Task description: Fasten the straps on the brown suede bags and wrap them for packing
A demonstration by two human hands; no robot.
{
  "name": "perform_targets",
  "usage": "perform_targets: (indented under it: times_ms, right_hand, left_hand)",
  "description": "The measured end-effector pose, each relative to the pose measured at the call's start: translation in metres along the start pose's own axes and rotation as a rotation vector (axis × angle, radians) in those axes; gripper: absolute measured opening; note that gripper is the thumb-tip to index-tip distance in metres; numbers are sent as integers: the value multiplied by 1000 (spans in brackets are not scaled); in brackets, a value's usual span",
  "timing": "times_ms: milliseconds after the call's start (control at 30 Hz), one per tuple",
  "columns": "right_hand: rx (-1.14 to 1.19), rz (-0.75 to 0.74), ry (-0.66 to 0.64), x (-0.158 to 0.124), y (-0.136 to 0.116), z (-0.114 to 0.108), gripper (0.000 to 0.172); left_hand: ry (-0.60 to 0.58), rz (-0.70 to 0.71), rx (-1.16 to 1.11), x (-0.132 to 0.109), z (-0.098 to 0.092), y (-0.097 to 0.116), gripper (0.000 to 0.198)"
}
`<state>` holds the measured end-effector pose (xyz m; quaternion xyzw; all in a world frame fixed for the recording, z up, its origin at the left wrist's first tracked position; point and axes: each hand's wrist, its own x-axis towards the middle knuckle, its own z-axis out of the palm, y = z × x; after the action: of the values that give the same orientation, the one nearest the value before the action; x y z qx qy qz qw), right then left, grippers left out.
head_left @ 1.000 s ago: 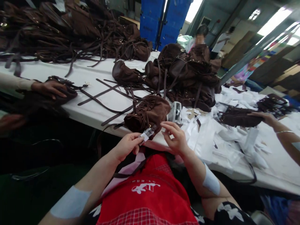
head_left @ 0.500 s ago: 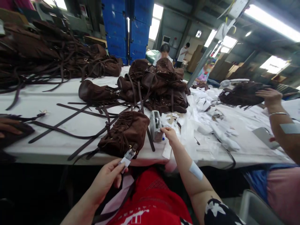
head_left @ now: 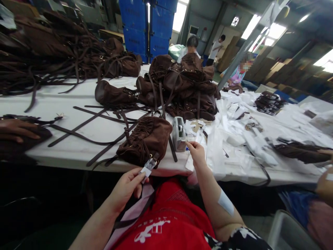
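My left hand (head_left: 130, 184) pinches a small white tag (head_left: 146, 172) at the table's front edge. Clear plastic wraps a strap end just beyond the tag, beside the metal ring of a brown fringed bag (head_left: 148, 140). That bag lies on its side with its long straps stretching left. My right hand (head_left: 196, 152) is closed in a pinch at the front end of a grey tape dispenser (head_left: 179, 133). Its fingertips appear to hold the end of the tape, which is hardly visible. The dispenser stands on the table right of the bag.
More brown bags (head_left: 182, 86) are heaped behind, with a larger pile (head_left: 52, 52) at back left. White wrapping scraps (head_left: 234, 128) cover the table's right side. A co-worker's hand (head_left: 18, 129) rests on a dark bag at left; another co-worker handles a dark bag (head_left: 301, 151) at right.
The view has shifted, so the scene sits slightly further right. The right-hand co-worker's dark bag has come down toward the table's front. My two hands keep their grips.
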<state>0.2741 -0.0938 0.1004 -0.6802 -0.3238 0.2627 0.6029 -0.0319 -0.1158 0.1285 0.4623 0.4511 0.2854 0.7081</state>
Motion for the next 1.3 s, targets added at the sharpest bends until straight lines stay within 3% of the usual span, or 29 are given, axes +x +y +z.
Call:
perform_targets:
  times_ms: [133,433,567,667,767,867,967,1300]
  right_hand:
    - [38,143,-65,-10,13,2,34]
    - [-75,159,-50,8,22,-4,28]
    - [-175,150,-62,1,18,-12,25]
    - [-178,98,-180,-26,0,-7,29]
    - [-63,62,-419,-63,-27,9,31]
    - [60,120,-639,-94,-49,28,33]
    - [101,196,-772,-109,-54,42,36]
    - [22,254,-789,-112,-37,51,39]
  left_hand:
    - [-14,4,-4,1,0,-1,44]
    - [-25,51,-12,0,3,2,37]
    - [-24,66,-36,1,6,0,34]
    - [-18,52,-51,2,10,-1,33]
    - [-2,66,-32,2,14,-3,32]
    - [16,95,18,1,17,-3,32]
    - [27,117,68,0,18,-3,31]
    - [21,153,101,-3,18,2,29]
